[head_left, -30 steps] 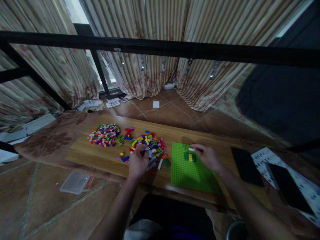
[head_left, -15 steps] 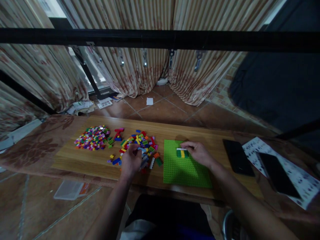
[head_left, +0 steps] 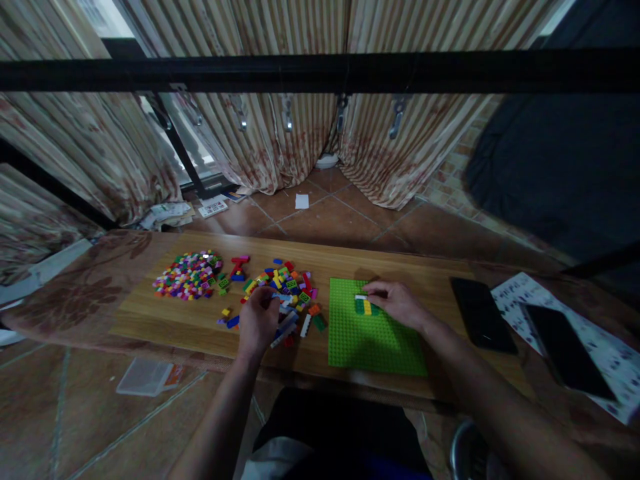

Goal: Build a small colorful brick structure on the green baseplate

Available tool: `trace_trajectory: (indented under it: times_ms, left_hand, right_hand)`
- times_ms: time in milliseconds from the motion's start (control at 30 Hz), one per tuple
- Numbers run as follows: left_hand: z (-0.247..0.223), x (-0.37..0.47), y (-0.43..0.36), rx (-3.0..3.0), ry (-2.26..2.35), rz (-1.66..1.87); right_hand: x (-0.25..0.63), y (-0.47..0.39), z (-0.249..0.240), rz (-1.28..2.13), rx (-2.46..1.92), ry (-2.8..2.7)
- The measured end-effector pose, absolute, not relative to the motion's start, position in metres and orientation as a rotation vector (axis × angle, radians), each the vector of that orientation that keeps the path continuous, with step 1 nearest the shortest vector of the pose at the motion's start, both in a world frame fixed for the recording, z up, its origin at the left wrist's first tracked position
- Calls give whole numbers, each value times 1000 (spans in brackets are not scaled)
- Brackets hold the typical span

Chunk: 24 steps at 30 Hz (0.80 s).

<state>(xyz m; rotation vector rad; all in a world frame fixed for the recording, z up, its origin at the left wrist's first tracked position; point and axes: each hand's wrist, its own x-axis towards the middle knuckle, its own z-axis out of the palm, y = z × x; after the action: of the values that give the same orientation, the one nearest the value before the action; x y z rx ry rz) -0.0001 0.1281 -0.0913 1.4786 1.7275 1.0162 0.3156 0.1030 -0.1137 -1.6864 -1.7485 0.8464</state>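
Observation:
My left hand is over the near left part of a mixed pile of larger bricks, its fingers pinched round a light blue brick. On the right, my right hand reaches onto a green baseplate. Its closed fingertips touch the right end of a white brick, which lies along the far edge of a small green and yellow block build. The fingers partly cover both the white brick and the build.
A heap of small bricks lies at the table's left, with a red and blue piece beside it. Right of the baseplate are a black tablet, a patterned sheet and a dark phone. A black rail crosses above.
My left hand has shifted slightly left, and the light blue brick at its fingertips now shows more clearly. My right hand stays at the white brick. The whole view has shifted a little.

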Motion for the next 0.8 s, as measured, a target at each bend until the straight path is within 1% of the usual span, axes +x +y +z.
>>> trace_trajectory:
  times_ms: [233, 367, 500, 667, 800]
  left_hand:
    - [-89, -6, 128, 1540, 1763, 989]
    - [-88, -8, 127, 1749, 1860, 876]
    - [-87, -10, 124, 1914, 1852, 904]
    - [-86, -14, 105, 1902, 1806, 983]
    - [-90, -18, 63, 1809, 1793, 971]
  right_hand:
    - [311, 109, -102, 773, -1770, -1850]
    - [310, 108, -101, 696, -1805, -1902]
    - [304, 108, -98, 644, -1824, -1867]
    - [265, 106, -89, 613, -1723, -1841]
    - [220, 101, -91, 636, -1609, -1876]
